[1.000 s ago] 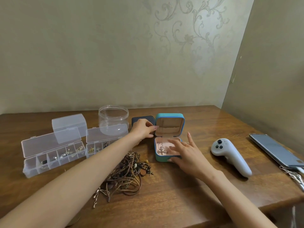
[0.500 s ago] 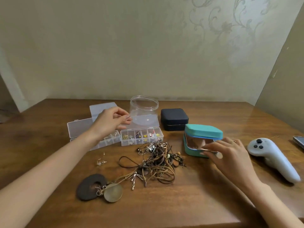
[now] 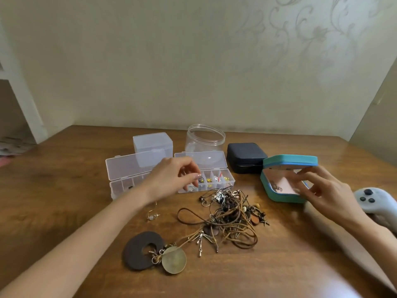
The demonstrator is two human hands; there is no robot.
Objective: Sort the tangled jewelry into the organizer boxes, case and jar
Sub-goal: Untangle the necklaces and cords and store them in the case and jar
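Table: brown wood, carrying everything listed below.
Tangled jewelry: heap of brown cords, beads and metal charms at the table's middle, in front of the boxes, in none of them.
Pendants: dark ring and brass disc at the heap's near left end, joined to it by a cord.
Loose earring: alone on the wood, left of the heap.
Right organizer box: lid up, small pieces in several compartments, just behind the heap.
Left organizer box: lid up, beside the right one, partly hidden by the wrist.
Small clear box: closed, behind the organizers.
Jar: clear, lidless, behind the right organizer box.
Navy case: closed, between jar and teal case.
Teal case: lid partly lowered over a pink lining, a small metal piece inside.
Left hand: above the right organizer box's left end; grip curled downward, cannot tell whether anything small sits in it.
Right hand: at the teal case's open front; grip apart, fingers spread, clamped on nothing; blur hides any contact.
Controller: white, at the right edge beside the right wrist.
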